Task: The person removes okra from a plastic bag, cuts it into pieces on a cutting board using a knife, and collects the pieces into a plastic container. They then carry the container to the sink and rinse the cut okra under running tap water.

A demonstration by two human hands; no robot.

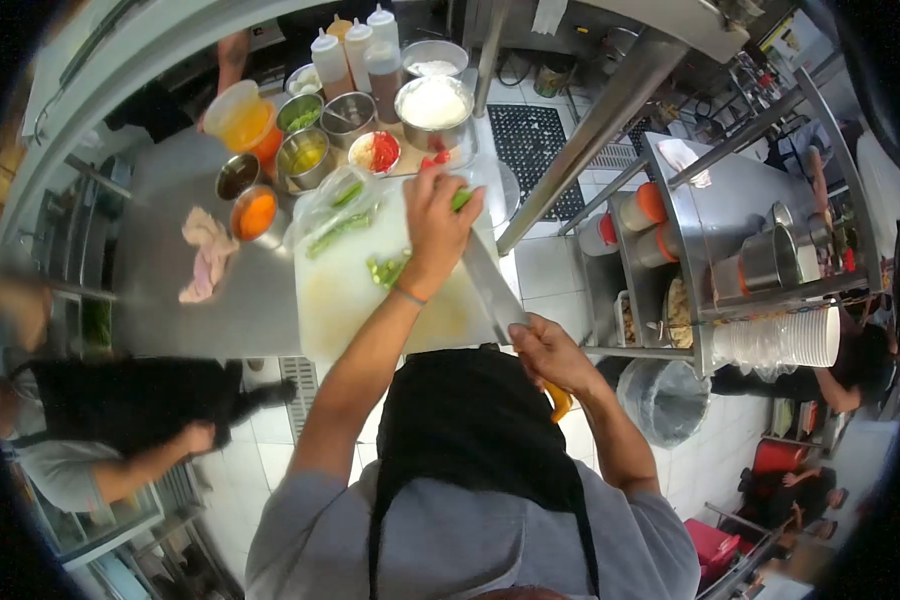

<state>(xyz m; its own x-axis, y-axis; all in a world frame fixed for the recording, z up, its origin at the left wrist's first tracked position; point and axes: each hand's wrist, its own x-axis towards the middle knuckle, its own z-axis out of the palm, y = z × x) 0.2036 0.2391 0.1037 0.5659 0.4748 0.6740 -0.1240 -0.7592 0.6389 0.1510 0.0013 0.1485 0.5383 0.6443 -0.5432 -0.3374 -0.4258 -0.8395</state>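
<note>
Nearest the camera is the wearer's own body: a grey short-sleeved shirt (460, 520) under a black cloth apron (475, 425). A co-worker in a black apron (135, 400) stands off to the left. Ahead stretches a stainless-steel worktop (150, 290). At its near right corner lies a rectangular white cutting board (370, 330), stained faint yellow. Over the board's near right corner, a long, broad-bladed metal knife with a yellow handle (492, 285) slants, blade away from the body; the right hand (550, 355) has its grip closed around the handle. A clear plastic bag (320, 195) with green stalks rests along the board's left edge. Toward the worktop's far edge stand a translucent plastic tub of orange liquid (250, 135), white-capped squeeze bottles (332, 65) and a round metal pot of white contents (435, 105). A crumpled pale pink cloth (208, 255) lies left of the board. Near the board's far right corner, the left hand (440, 220) has its grip pinched on a bright green vegetable piece (461, 199), beside the blade's tip. Smaller cut green pieces (386, 270) lie mid-board, left of that wrist.
</note>
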